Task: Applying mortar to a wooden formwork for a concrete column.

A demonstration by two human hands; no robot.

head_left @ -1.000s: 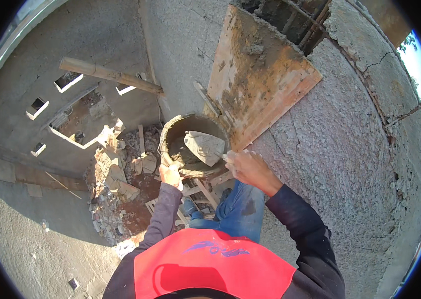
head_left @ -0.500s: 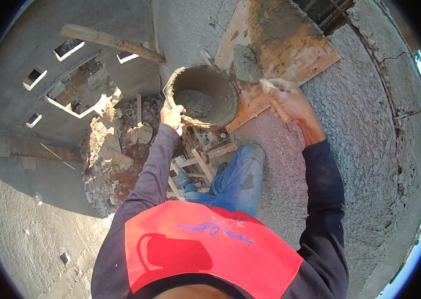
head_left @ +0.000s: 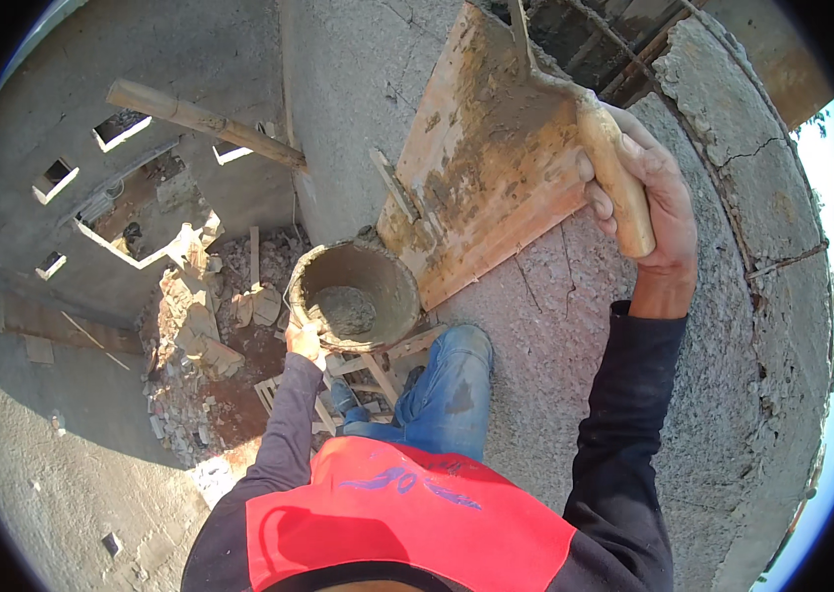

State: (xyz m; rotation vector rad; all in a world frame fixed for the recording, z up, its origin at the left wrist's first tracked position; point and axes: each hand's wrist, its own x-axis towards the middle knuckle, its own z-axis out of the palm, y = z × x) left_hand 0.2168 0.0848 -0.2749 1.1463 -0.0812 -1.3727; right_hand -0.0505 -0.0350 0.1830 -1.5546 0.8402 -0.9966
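Note:
My left hand [head_left: 302,340] grips the near-left rim of a mortar-crusted bucket [head_left: 385,289], which has grey wet mortar [head_left: 346,310] in its bottom. Raised at the upper right, my right hand [head_left: 656,187] is closed round the wooden handle [head_left: 609,163] of a trowel. Its thin metal blade [head_left: 520,35] shows nearly edge-on over the top of a mortar-smeared plywood board [head_left: 481,148], beside a cavity [head_left: 616,41] with rusty bars. A narrow wooden strip [head_left: 392,183] lies along the board's left edge.
My legs [head_left: 447,385] are over a wooden slat frame [head_left: 380,380]. Below left are rubble [head_left: 202,350], a walled area with small openings [head_left: 121,128] and a projecting pole [head_left: 205,126]. A rough, cracked concrete wall [head_left: 733,395] fills the right, with sky at its outer edge.
The trowel has risen out of the bucket, across the board, to the cavity's edge as my right hand moved up and right. The bucket went up, then back down and slightly left.

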